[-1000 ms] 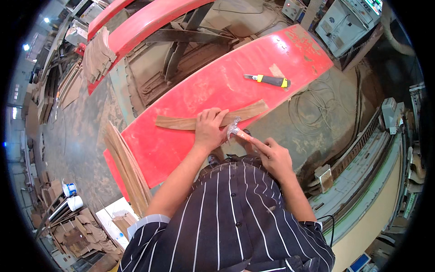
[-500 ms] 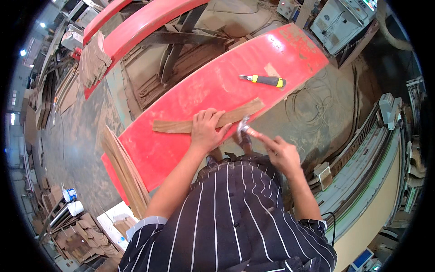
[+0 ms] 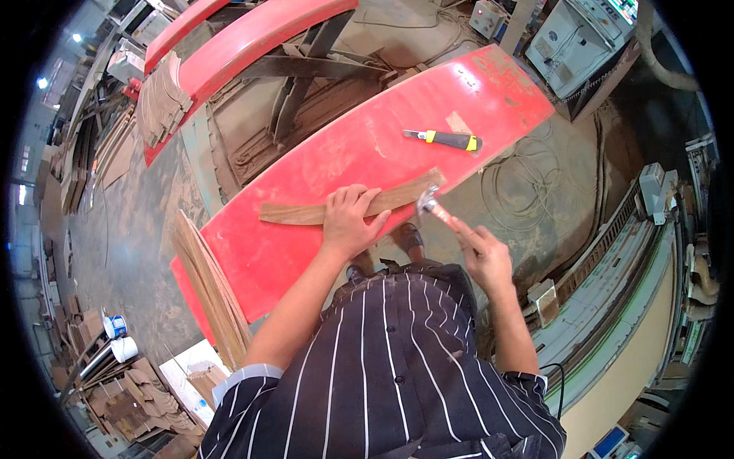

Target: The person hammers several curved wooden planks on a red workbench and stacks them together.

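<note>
A lit screen (image 3: pixel 625 9) tops the grey control cabinet (image 3: pixel 573 53), whose front bears dark lettering; below, dust coats the workshop floor (image 3: pixel 130 252). On the scuffed, glossy red panel (image 3: pixel 260 256), the left hand (image 3: pixel 350 220) spreads its fingers over the curved wooden strip (image 3: pixel 401 196), near a yellow-and-black utility knife (image 3: pixel 451 139), while the right hand (image 3: pixel 488 260) grips a claw hammer (image 3: pixel 438 209), head at the strip's right end, contact unclear

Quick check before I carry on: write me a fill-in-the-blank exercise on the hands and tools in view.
1. The right hand grips a ____.
2. The left hand rests on a curved strip made of ____.
3. The utility knife has a handle of black and ____.
4. The tabletop beneath the strip is coloured ____.

Missing words: hammer; wood; yellow; red.
</note>
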Available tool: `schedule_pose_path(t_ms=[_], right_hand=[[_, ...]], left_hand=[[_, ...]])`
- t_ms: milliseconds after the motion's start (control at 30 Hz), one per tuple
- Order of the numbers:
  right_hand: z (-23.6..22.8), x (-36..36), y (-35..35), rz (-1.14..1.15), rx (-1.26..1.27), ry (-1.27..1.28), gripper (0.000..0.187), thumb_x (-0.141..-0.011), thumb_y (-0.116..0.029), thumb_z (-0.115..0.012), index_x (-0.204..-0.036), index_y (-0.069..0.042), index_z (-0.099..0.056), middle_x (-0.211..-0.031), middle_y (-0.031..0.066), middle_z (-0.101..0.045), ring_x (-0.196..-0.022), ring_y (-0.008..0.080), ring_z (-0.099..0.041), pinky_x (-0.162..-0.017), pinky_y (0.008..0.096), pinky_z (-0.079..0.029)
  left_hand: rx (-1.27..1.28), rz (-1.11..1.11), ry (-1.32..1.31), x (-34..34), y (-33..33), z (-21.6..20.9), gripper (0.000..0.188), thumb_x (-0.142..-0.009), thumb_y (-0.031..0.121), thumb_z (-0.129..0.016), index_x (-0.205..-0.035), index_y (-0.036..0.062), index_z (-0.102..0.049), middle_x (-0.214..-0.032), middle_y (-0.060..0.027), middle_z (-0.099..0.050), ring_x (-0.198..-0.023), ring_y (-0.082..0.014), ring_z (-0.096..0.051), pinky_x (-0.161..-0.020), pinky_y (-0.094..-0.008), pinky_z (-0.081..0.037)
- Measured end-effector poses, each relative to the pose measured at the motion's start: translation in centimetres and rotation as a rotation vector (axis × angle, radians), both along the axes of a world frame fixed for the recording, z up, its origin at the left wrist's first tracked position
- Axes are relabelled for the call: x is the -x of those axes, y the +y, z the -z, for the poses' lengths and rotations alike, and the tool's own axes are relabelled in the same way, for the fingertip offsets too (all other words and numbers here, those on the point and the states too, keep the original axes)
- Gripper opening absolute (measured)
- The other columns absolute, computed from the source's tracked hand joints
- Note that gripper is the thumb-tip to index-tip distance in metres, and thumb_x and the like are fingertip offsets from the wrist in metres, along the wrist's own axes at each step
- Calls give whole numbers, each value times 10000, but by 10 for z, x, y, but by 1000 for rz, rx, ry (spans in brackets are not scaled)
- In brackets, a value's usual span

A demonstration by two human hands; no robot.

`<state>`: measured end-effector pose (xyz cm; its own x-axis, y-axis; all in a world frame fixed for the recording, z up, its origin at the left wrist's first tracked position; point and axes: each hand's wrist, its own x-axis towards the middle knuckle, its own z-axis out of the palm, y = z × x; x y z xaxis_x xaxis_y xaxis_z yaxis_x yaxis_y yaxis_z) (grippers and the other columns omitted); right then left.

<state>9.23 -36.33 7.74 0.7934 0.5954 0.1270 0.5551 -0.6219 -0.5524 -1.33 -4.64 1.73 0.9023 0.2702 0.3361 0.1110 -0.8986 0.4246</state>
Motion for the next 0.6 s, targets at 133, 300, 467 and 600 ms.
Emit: schedule_pose_path(t_ms=[133,300,467,600], right_hand=[[0,21,14,-176,34,19,448,-1074,-192,-805,-1492,-353,-831,-933,100,-725,-775,364,-763,-678,478,-611],[13,13,11,-67,78,47,482,-1053,-158,-802,-1496,-346,-828,-961,90,-750,-819,385,-765,-732,502,-629],[37,-32,-23,134,-246,-19,412,-1162,-132,-748,-1570,-87,-772,-909,33,-740,-766,201,-715,-715,397,-581],[48,-37,-26,266,-505,334,433,-1225,-191,-694,-1624,-25,-715,-901,-82,-599,-743,60,-559,-639,283,-468]], left_hand=[[-8,2,-2,-1,1,1,504,-961,415,-904,-1367,132,-806,-1308,-60,-712,-1293,-312,-644,-1121,-494,-482],[-7,-4,-1,1,1,2,507,-965,424,-899,-1370,132,-806,-1318,-56,-711,-1297,-309,-644,-1124,-496,-483],[1,-8,-18,1,-2,-2,503,-968,425,-895,-1369,134,-803,-1327,-66,-706,-1298,-308,-641,-1134,-497,-484],[-1,-12,-20,0,-2,-1,500,-964,417,-892,-1364,133,-801,-1318,-72,-703,-1291,-311,-641,-1139,-494,-485]])
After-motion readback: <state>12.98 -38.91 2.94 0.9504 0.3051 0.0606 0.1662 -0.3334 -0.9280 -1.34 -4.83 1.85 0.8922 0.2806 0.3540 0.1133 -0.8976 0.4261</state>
